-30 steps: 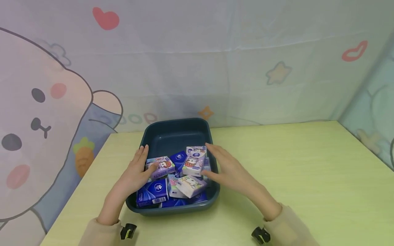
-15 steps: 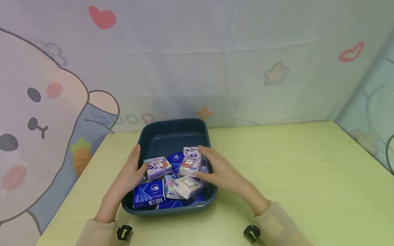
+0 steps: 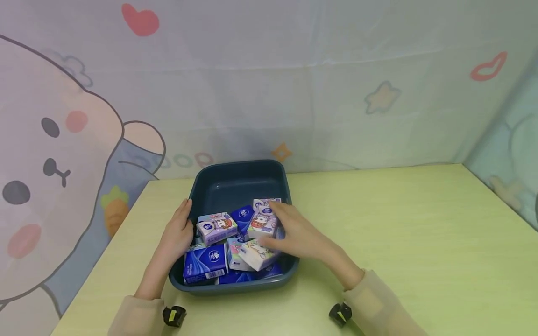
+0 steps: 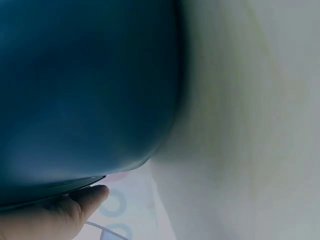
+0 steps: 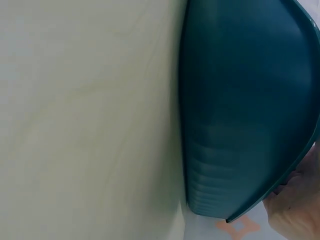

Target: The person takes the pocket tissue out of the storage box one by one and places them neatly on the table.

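At left, the left hand lies along the left rim of the dark teal basin, fingers almost straight. The tissue packs are heaped in its near part. At right, the right hand crosses the right rim, thumb and fingers apart over 2 packs; contact I cannot tell. It seems a reaching step; next would call for a light pinch.
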Tool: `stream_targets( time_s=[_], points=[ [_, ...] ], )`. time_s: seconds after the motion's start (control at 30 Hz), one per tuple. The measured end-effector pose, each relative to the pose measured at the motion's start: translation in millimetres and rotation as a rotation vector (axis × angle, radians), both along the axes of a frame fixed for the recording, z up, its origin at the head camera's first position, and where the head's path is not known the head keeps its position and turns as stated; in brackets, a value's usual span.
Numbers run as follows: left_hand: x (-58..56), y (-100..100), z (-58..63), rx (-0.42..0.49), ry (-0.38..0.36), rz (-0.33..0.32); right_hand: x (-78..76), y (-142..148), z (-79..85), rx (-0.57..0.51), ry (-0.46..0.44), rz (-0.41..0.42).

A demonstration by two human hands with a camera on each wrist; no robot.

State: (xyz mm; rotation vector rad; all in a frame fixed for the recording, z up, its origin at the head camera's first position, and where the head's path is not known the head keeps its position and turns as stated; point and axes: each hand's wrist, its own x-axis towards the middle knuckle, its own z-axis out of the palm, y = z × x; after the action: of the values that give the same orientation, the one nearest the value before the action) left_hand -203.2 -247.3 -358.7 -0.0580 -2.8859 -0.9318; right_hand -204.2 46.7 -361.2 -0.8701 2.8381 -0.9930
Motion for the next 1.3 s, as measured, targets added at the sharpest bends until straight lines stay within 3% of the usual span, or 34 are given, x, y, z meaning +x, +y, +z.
stream_targets(
  time_s=[0.2, 0.5, 0.77, 1.0, 1.2, 1.3],
  points=[
    [0.3, 1.9, -0.2, 0.029, -0.027, 0.001, 1.3, 2.1, -3.8, -0.005, 0.046, -0.026],
    [-0.4, 4.0, 0.3, -0.007, -0.023, 0.0, 3.3, 3.2, -3.3, -0.016, 0.069, -0.035],
    [1.2, 4.6, 1.0, -0.021, -0.042, 0.003, 2.6, 6.2, 2.2, -0.074, -0.013, -0.047],
    [2.7, 4.2, -0.1, -0.045, -0.025, -0.023, -0.4, 12.0, 4.4, -0.099, -0.031, -0.038],
    [6.0, -2.5, -6.4, -0.107, -0.018, -0.029, 1.6, 18.8, 9.7, -0.206, -0.125, -0.026],
    [6.0, -2.9, -7.0, -0.106, -0.013, -0.028, 0.0, 26.3, 15.9, -0.262, -0.127, -0.03]
  ],
)
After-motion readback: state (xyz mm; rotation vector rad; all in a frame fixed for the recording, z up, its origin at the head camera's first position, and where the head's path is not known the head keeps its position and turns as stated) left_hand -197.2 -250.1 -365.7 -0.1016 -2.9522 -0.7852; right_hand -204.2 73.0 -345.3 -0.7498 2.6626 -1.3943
